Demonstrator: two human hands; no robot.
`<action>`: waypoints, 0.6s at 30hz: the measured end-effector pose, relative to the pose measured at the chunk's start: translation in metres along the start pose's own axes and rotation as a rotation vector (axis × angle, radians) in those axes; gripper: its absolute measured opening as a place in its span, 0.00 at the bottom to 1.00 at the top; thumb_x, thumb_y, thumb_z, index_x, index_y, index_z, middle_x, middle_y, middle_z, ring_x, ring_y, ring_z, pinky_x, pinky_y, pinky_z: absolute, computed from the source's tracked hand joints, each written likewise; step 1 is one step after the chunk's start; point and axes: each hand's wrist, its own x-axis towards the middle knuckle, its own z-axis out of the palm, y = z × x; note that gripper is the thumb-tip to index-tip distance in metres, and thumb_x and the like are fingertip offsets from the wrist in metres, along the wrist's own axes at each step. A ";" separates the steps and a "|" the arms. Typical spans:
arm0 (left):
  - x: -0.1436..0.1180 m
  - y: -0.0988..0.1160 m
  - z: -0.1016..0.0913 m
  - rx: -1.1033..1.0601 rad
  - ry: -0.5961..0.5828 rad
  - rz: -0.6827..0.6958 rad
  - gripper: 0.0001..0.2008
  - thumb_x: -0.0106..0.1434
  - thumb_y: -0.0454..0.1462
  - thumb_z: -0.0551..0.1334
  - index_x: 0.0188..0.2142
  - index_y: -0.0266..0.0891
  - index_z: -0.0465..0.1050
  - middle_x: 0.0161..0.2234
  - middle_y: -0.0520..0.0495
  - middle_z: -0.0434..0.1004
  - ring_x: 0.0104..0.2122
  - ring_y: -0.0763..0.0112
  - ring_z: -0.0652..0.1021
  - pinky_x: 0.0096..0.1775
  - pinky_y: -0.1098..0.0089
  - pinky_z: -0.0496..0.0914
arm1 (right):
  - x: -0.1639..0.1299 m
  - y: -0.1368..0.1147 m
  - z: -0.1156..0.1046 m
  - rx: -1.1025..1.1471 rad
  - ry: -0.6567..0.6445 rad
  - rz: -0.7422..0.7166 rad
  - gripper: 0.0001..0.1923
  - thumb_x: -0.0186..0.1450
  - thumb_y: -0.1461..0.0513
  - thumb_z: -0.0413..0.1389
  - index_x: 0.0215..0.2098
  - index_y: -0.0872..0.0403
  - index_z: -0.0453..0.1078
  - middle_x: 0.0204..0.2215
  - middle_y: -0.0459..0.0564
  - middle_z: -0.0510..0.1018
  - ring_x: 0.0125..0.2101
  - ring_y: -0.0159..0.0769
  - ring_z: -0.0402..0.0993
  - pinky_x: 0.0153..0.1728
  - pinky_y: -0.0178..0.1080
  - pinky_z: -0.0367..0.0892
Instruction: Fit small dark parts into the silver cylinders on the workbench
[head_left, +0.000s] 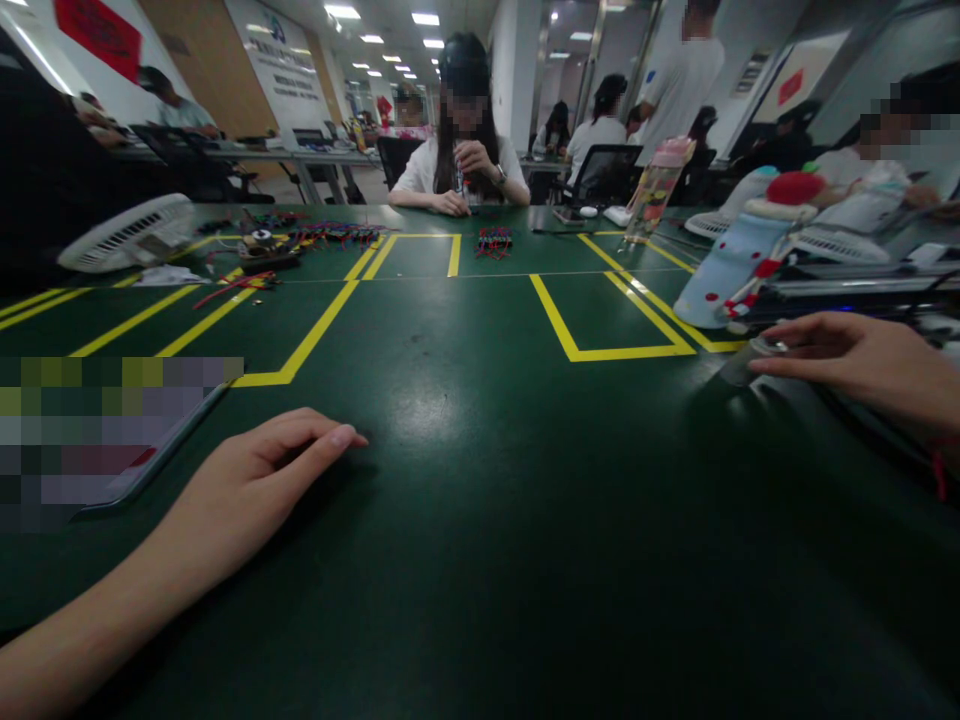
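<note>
Greyish, the small container (738, 366) is sitting at frame right; our right hand (851, 352) is pinching its top, ideally squarely and lightly, while our loose left hand (274, 462) is holding nothing.

Lettering (279, 54) on the white wall panel (280, 72) is too blurred to read

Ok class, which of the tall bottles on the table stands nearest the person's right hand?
The pale blue bottle with the red top and red dots, just beyond the right hand; the pink-lidded bottle stands farther back.
</note>
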 end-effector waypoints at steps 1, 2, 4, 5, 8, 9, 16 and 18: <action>0.000 0.000 0.000 -0.004 -0.002 0.000 0.21 0.61 0.56 0.55 0.39 0.47 0.77 0.43 0.51 0.79 0.43 0.58 0.77 0.43 0.65 0.66 | 0.003 0.004 0.001 0.012 -0.002 -0.002 0.28 0.42 0.55 0.71 0.41 0.51 0.76 0.36 0.50 0.79 0.35 0.38 0.76 0.41 0.41 0.66; -0.001 0.001 0.000 -0.009 -0.006 -0.001 0.21 0.62 0.56 0.55 0.39 0.47 0.76 0.43 0.51 0.79 0.43 0.59 0.77 0.43 0.65 0.66 | 0.005 0.008 0.003 0.020 0.002 -0.009 0.29 0.41 0.55 0.71 0.41 0.52 0.75 0.36 0.50 0.79 0.34 0.37 0.76 0.40 0.40 0.67; -0.001 0.002 -0.001 -0.014 -0.011 -0.003 0.21 0.62 0.56 0.54 0.39 0.47 0.76 0.43 0.51 0.79 0.43 0.59 0.77 0.43 0.65 0.66 | 0.006 0.012 0.007 0.026 0.025 -0.041 0.28 0.42 0.56 0.70 0.41 0.53 0.75 0.36 0.50 0.79 0.34 0.36 0.76 0.40 0.40 0.68; -0.002 0.003 -0.001 -0.014 -0.009 -0.002 0.21 0.62 0.56 0.54 0.39 0.47 0.76 0.43 0.51 0.79 0.43 0.58 0.77 0.43 0.64 0.66 | 0.005 0.012 0.009 0.029 0.043 -0.067 0.27 0.43 0.56 0.70 0.41 0.54 0.74 0.35 0.50 0.79 0.35 0.36 0.76 0.40 0.40 0.68; -0.001 0.005 0.000 -0.008 0.003 0.022 0.21 0.61 0.56 0.54 0.37 0.46 0.76 0.42 0.50 0.79 0.43 0.57 0.76 0.44 0.64 0.66 | -0.011 -0.007 0.022 0.078 0.107 -0.211 0.25 0.46 0.56 0.69 0.40 0.55 0.75 0.34 0.52 0.79 0.34 0.37 0.76 0.40 0.40 0.70; -0.001 0.006 0.001 -0.006 0.007 0.030 0.22 0.61 0.57 0.54 0.37 0.46 0.76 0.41 0.49 0.79 0.43 0.57 0.76 0.44 0.64 0.66 | -0.020 -0.019 0.029 0.129 0.104 -0.282 0.24 0.47 0.56 0.69 0.41 0.55 0.74 0.35 0.52 0.79 0.34 0.36 0.76 0.40 0.40 0.71; -0.002 0.006 0.002 0.002 0.003 0.024 0.21 0.62 0.56 0.54 0.38 0.45 0.76 0.41 0.50 0.79 0.43 0.58 0.77 0.43 0.65 0.66 | -0.117 -0.124 0.088 0.483 -0.335 -0.855 0.16 0.56 0.59 0.63 0.43 0.50 0.70 0.41 0.47 0.76 0.39 0.33 0.75 0.42 0.40 0.74; -0.002 0.006 0.002 0.009 0.002 0.035 0.22 0.62 0.56 0.54 0.38 0.45 0.76 0.41 0.50 0.79 0.43 0.58 0.77 0.43 0.65 0.66 | -0.136 -0.138 0.102 0.496 -0.433 -0.904 0.14 0.58 0.59 0.61 0.42 0.50 0.69 0.40 0.46 0.76 0.38 0.32 0.74 0.41 0.40 0.73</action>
